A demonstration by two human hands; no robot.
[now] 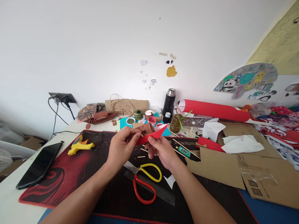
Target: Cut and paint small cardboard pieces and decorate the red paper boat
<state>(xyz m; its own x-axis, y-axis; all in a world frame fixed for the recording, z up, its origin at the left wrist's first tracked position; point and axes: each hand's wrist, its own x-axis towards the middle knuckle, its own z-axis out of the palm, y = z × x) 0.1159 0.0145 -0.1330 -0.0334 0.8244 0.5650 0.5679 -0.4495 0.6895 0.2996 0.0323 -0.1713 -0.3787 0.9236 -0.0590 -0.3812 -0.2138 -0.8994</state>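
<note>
Above the mat, a small boat of red corrugated paper point(158, 133) is held up between my two hands, its pointed end tipped up to the right. A brown curved piece point(147, 128), like a little cabin roof, shows at the boat's far side. My left hand point(121, 144) closes thumb and forefinger at the boat's left end; a tiny pale tip shows at these fingers, too small to name. With its thumb on the near red side and fingers underneath, my right hand point(163, 151) grips the boat. Scissors point(146, 183) with yellow and red handles lie below, over a dark ruler point(163, 194).
A yellow glue gun point(80, 146) and a black phone point(38, 166) lie left. Paint jars point(138, 115), a black thermos point(169, 101) and a brush jar point(175, 124) stand behind. Cardboard point(217, 166) and a red paper roll point(215, 111) are at right. Thin sticks point(184, 148) lie nearby.
</note>
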